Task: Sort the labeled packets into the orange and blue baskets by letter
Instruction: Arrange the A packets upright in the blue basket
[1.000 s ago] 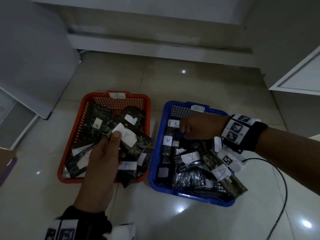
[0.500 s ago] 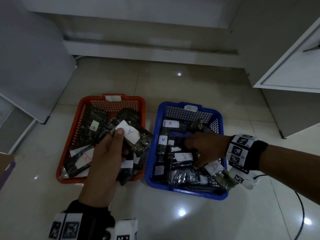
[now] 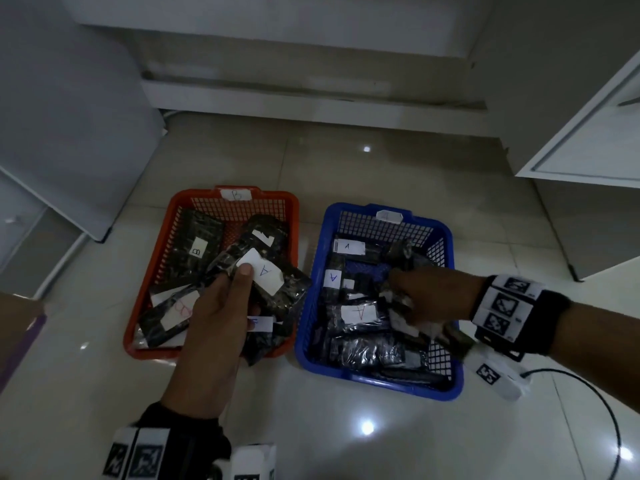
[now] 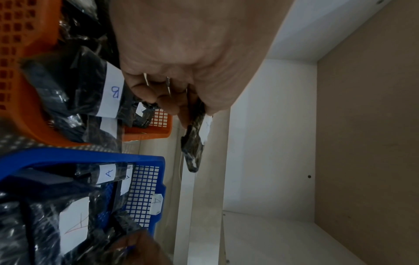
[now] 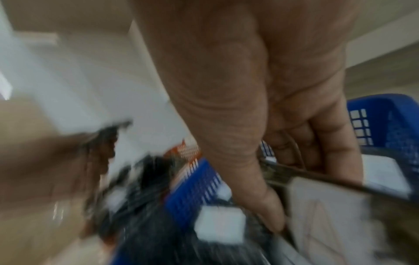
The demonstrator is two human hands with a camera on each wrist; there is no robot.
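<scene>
Left hand (image 3: 218,327) is gripping a dark packet (image 3: 277,289) w/ a white "A" label, thumb pressing on the label, holding it above the orange basket (image 3: 138,327). Right hand (image 3: 429,296) is reaching into the blue basket (image 3: 308,351), fingers curling round a crinkled packet (image 3: 401,315) there; its letter can't be read. Orange basket is sitting on the floor (image 3: 381,174) w/ a "B" tag on its far rim, holding B packets; blue basket is sitting just beside it on the right, holding A packets. A black cable (image 3: 602,403) is lying on the floor near the right wrist.
</scene>
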